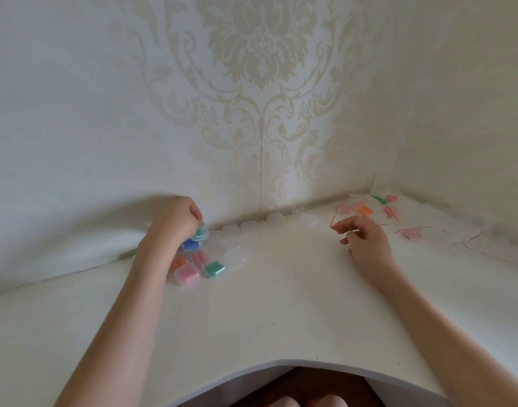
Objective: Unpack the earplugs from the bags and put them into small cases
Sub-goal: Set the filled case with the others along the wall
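Green-filled case (199, 232) pinched in curled left hand (175, 218).

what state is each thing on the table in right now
left hand: grips a case with green earplugs
right hand: loosely curled, holds nothing
blue case: filled, under the held case
pink case: filled, lies on the table
green case: filled, beside the pink case
empty cases: in a row along the wall
bags: still hold earplugs, far right

Home room corner: damask wallpaper (260, 54) behind white table (251, 312).
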Demonstrator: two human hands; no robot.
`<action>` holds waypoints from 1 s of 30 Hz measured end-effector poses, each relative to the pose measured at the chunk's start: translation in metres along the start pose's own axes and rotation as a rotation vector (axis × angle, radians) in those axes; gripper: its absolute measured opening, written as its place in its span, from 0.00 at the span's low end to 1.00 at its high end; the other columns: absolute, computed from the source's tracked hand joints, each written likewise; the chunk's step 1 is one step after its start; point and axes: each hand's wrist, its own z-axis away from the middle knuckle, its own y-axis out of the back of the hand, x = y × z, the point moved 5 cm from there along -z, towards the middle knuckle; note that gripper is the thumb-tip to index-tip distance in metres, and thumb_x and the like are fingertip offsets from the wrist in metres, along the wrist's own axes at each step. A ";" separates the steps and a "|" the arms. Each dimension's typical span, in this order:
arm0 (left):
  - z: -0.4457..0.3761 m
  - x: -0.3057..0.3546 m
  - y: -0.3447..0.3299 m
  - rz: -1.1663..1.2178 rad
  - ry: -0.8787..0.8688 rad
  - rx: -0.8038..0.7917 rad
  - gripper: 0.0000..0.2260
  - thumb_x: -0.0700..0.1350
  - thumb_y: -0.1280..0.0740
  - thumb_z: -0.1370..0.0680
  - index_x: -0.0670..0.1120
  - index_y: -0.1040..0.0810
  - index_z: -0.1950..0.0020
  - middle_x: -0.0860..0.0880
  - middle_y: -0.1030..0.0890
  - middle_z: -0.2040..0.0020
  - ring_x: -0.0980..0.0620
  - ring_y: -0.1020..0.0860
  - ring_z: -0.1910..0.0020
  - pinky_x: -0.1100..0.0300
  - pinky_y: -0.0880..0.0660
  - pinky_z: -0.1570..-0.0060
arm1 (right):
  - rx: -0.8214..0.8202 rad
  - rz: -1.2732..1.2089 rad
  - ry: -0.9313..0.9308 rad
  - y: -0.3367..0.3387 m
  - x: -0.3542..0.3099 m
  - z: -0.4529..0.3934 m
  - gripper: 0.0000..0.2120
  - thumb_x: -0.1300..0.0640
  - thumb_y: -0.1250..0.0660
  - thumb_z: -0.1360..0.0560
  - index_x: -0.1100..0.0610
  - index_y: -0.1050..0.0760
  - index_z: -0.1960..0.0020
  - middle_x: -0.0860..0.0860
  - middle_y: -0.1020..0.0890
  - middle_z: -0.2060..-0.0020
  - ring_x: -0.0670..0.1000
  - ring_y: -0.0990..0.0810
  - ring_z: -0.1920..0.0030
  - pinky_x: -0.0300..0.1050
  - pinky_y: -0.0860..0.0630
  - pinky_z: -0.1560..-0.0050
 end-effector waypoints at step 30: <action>0.014 0.011 -0.011 0.088 -0.180 0.157 0.11 0.37 0.26 0.32 0.52 0.22 0.69 0.54 0.21 0.67 0.49 0.20 0.61 0.56 0.24 0.58 | 0.129 0.087 -0.004 0.019 0.009 -0.007 0.18 0.70 0.43 0.27 0.52 0.21 0.58 0.50 0.21 0.53 0.51 0.25 0.55 0.33 0.32 0.60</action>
